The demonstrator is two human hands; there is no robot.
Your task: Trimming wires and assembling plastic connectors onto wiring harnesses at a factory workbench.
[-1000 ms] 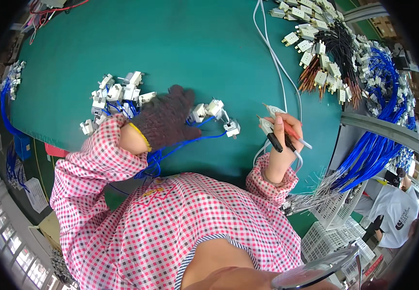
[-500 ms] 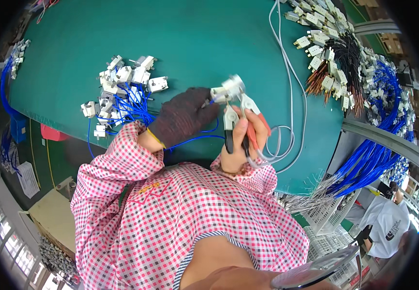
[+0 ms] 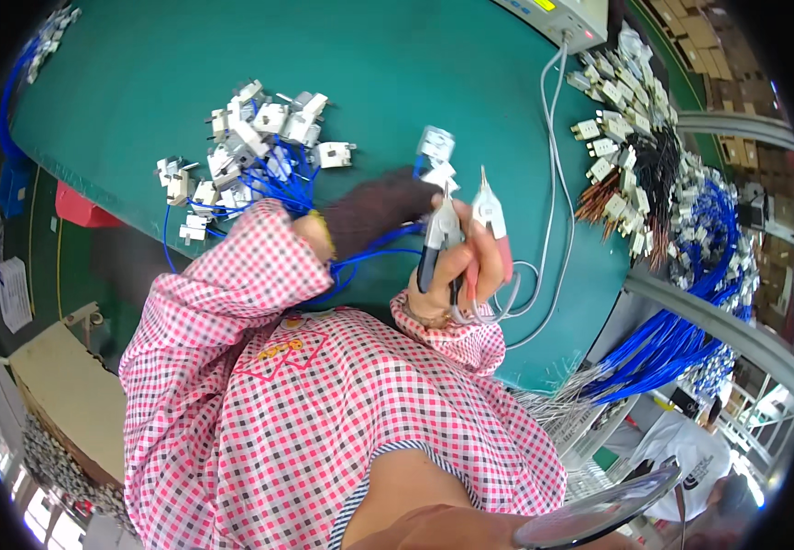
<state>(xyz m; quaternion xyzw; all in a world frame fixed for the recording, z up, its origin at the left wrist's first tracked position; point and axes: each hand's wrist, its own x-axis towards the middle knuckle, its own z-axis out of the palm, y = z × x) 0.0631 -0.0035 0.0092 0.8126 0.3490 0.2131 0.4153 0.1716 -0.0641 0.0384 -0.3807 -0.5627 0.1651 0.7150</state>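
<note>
My left hand (image 3: 383, 213), in a dark knitted glove and smeared by motion, is closed around a blue-wired white plug connector (image 3: 435, 145) that sticks out past its fingers. My bare right hand (image 3: 457, 275) grips two test clips side by side. One clip (image 3: 441, 227) has a black handle, the other (image 3: 489, 213) a red one; both have pale bodies and metal tips pointing away from me. The black-handled clip's tip is close to the gloved fingers; whether it touches the connector I cannot tell. A heap of white plug connectors (image 3: 269, 119) on blue wires lies to the left.
A boxy tester (image 3: 562, 16) stands at the far edge of the green table (image 3: 397, 64), with grey leads (image 3: 551, 119) running to the clips. More connectors on black wires (image 3: 658, 165) and blue cable bundles (image 3: 663, 321) fill the right side. Another person (image 3: 686, 458) is at lower right.
The connector has moved away from the clips and further off from me. The two clip tips now stand free of its body. My view has shifted, bringing the tester into sight.
</note>
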